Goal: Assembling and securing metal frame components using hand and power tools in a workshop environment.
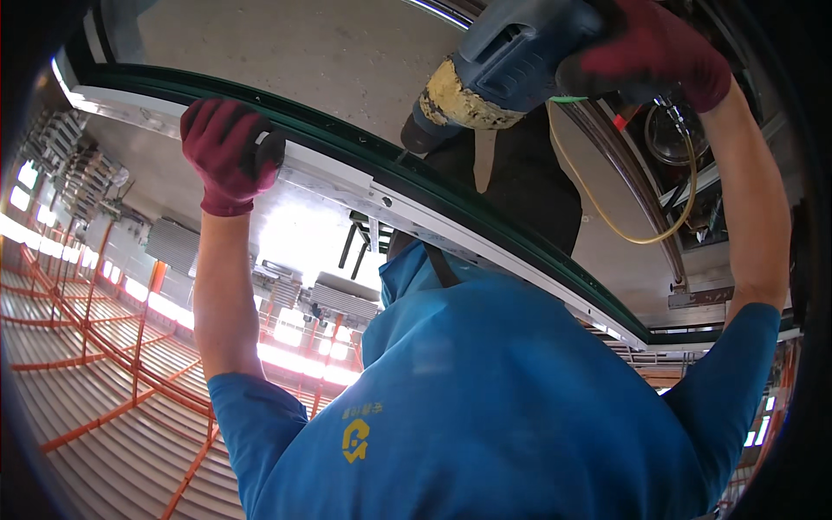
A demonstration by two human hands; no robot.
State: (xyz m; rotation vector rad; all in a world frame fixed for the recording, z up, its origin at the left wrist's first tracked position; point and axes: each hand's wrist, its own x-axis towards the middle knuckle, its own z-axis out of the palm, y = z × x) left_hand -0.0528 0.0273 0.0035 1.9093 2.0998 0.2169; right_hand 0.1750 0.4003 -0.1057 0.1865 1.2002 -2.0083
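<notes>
My left hand [232,154], in a maroon and dark glove, is closed around a long frame bar [334,173] with a white face and a dark green edge. The bar slants from the upper left down to the right. At the upper right my gloved right hand [650,56] grips a power drill [511,61], its fingers partly cut off by the view. The drill is dark blue-grey, with worn yellow material around its front. Its nose points down-left at the green edge of the bar, where a thin bit seems to reach it; contact is hard to tell.
A thin yellow hose [646,240] loops below my right hand, beside a curved metal rail [637,165]. A round clear part [667,139] sits near my right wrist. Stacked metal profiles [82,165] lie at the far left. Orange beams [87,325] cross a ribbed surface at lower left.
</notes>
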